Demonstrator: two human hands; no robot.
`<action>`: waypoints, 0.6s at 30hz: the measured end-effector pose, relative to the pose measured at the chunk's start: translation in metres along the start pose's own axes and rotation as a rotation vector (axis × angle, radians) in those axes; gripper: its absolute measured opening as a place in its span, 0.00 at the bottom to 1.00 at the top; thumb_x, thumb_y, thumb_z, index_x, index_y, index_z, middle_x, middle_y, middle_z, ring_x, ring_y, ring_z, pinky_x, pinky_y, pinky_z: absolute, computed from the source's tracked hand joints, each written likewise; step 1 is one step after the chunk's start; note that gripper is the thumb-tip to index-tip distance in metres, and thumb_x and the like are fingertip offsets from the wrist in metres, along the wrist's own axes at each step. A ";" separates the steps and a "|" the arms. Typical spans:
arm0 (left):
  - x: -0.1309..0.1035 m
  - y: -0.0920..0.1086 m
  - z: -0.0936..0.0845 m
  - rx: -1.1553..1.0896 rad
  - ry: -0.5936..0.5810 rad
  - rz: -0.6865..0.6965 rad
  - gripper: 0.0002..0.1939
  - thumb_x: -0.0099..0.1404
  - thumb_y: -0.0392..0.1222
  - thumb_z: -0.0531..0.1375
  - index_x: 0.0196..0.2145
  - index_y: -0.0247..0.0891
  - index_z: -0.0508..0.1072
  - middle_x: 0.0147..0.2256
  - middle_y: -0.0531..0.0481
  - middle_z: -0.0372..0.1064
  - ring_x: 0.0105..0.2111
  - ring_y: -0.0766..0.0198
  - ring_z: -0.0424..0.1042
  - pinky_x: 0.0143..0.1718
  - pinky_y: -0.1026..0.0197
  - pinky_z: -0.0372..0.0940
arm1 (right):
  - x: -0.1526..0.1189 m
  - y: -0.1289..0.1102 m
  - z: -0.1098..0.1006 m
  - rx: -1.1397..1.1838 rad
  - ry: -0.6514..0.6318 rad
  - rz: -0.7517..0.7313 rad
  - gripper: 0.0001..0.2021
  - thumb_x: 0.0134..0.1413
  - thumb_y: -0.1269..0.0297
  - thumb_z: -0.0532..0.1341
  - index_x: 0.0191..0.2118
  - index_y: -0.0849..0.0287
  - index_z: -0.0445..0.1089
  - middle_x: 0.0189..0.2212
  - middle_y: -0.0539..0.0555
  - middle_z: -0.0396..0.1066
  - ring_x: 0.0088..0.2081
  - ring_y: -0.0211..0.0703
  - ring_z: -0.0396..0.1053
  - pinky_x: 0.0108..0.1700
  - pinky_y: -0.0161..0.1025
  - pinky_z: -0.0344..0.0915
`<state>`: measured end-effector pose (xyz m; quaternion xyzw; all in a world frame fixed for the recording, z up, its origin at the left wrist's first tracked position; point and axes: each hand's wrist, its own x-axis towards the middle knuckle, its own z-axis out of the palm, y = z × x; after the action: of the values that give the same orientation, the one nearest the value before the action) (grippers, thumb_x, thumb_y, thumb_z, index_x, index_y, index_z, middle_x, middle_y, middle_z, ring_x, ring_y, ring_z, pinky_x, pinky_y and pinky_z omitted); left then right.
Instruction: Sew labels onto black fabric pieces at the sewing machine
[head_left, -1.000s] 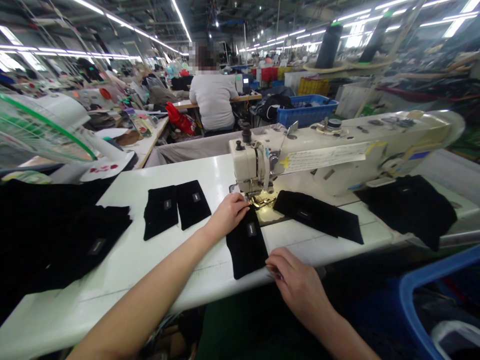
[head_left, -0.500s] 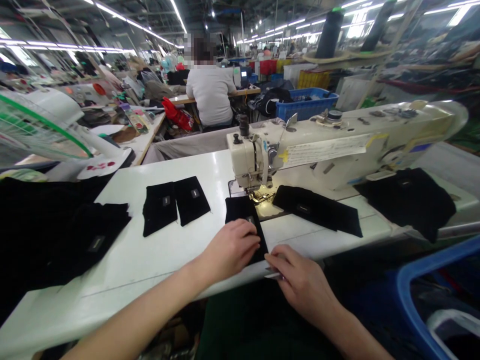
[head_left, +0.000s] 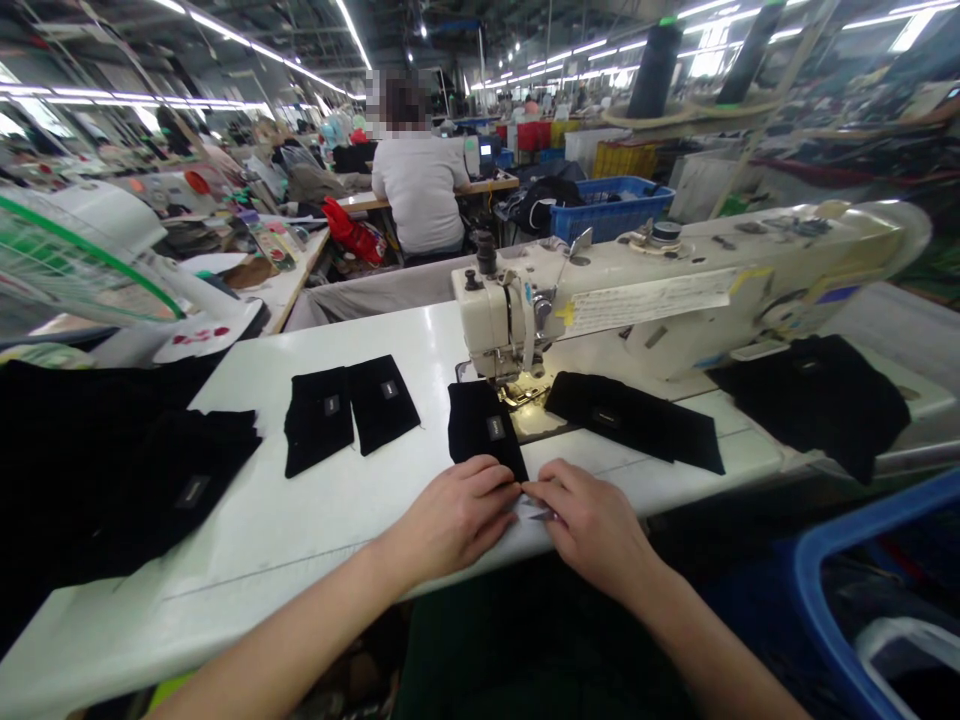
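Observation:
In front of the sewing machine's needle area lies a black fabric piece [head_left: 484, 425] with a small dark label. My left hand [head_left: 461, 510] is closed on its near edge, fingers bent over the cloth. Close beside it, my right hand [head_left: 592, 520] is closed around thread snips [head_left: 541, 516], whose pointed metal tip shows below the fingers. The fingertips of both hands nearly meet at the fabric's near right corner. The sewing machine [head_left: 491, 320] stands just beyond, its presser foot beside the fabric's far end.
Two labelled black pieces [head_left: 352, 410] lie left on the white table [head_left: 247, 500]. A dark fabric pile [head_left: 97, 480] covers the far left. More black fabric [head_left: 634, 420] lies right of the needle. A blue basket [head_left: 814, 590] stands low right; a fan [head_left: 82, 260] is at left.
The black fabric piece has shifted slightly away from me, and its label is now uncovered. My left hand has slid down to its near edge; my right hand has risen slightly beside it.

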<state>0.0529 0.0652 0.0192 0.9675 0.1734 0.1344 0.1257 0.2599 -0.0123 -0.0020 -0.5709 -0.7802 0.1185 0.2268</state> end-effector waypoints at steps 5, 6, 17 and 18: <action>0.008 -0.018 -0.003 -0.009 0.020 0.005 0.14 0.72 0.39 0.54 0.50 0.34 0.74 0.45 0.40 0.71 0.47 0.53 0.69 0.47 0.52 0.71 | 0.021 0.007 0.002 -0.034 0.009 0.002 0.17 0.54 0.77 0.59 0.47 0.58 0.75 0.42 0.55 0.72 0.42 0.46 0.71 0.39 0.39 0.67; 0.009 -0.021 -0.003 -0.011 0.025 0.004 0.14 0.72 0.39 0.54 0.51 0.35 0.74 0.45 0.40 0.71 0.47 0.53 0.69 0.47 0.52 0.71 | 0.025 0.008 0.003 -0.036 0.011 0.004 0.17 0.54 0.77 0.59 0.47 0.58 0.75 0.43 0.55 0.72 0.43 0.46 0.71 0.39 0.38 0.66; 0.025 -0.057 -0.009 0.008 0.067 0.006 0.14 0.73 0.40 0.54 0.49 0.36 0.76 0.45 0.41 0.71 0.47 0.55 0.70 0.48 0.53 0.71 | 0.065 0.017 0.000 -0.079 -0.031 0.047 0.14 0.61 0.72 0.57 0.48 0.55 0.75 0.45 0.54 0.72 0.45 0.44 0.71 0.40 0.36 0.64; 0.026 -0.061 -0.009 0.007 0.075 0.005 0.14 0.73 0.40 0.54 0.49 0.36 0.76 0.45 0.41 0.71 0.47 0.55 0.70 0.47 0.53 0.71 | 0.068 0.017 0.000 -0.081 -0.029 0.048 0.14 0.62 0.72 0.57 0.48 0.55 0.75 0.45 0.53 0.72 0.45 0.43 0.71 0.40 0.36 0.64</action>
<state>0.0554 0.1316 0.0158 0.9627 0.1758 0.1702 0.1152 0.2577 0.0570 0.0054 -0.5962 -0.7737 0.1007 0.1891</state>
